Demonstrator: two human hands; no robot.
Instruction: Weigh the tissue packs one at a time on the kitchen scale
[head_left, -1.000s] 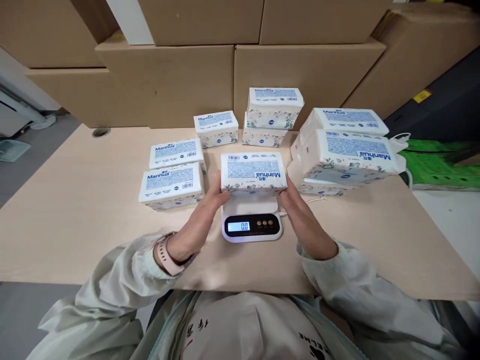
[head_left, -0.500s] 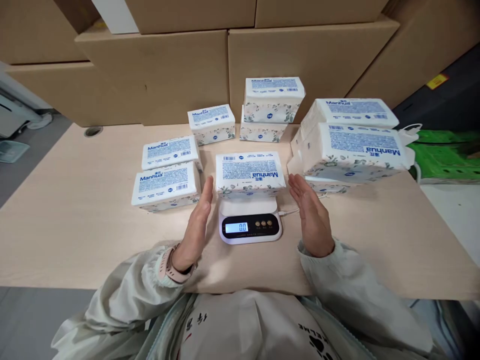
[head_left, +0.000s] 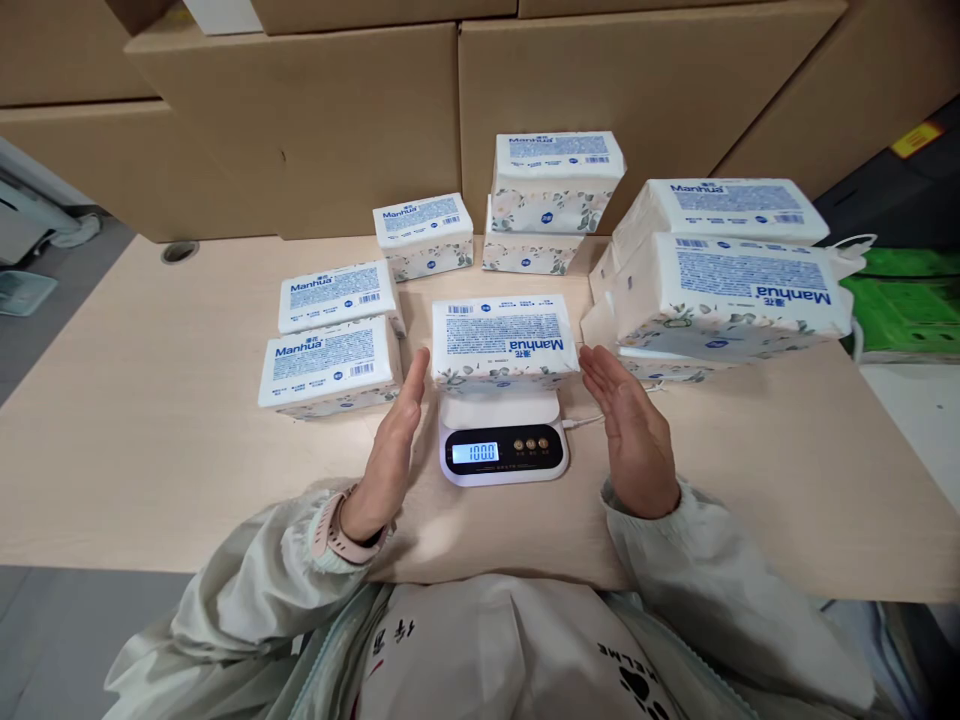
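Note:
A white tissue pack (head_left: 501, 340) with blue print lies on the platform of a small white digital scale (head_left: 504, 472). The scale's lit display reads about 100.0. Flat and upright, my left hand (head_left: 391, 450) stands just left of the pack, fingers stretched out and holding nothing. On the other side my right hand (head_left: 634, 435) is also open, its fingertips close to the pack's right end; whether they touch it I cannot tell. A pink band circles my left wrist.
Two tissue packs (head_left: 330, 365) lie at the left, one pack (head_left: 424, 235) behind, and a stack of two (head_left: 555, 180) at the back. Several more packs (head_left: 750, 290) are piled at the right. Cardboard boxes (head_left: 360, 120) wall off the table's back edge. A white cable leaves the scale rightward.
The scale's display has gone from 0.0 to about 100.0. My hands and the tissue pack hold nearly the same places; the view has shifted slightly.

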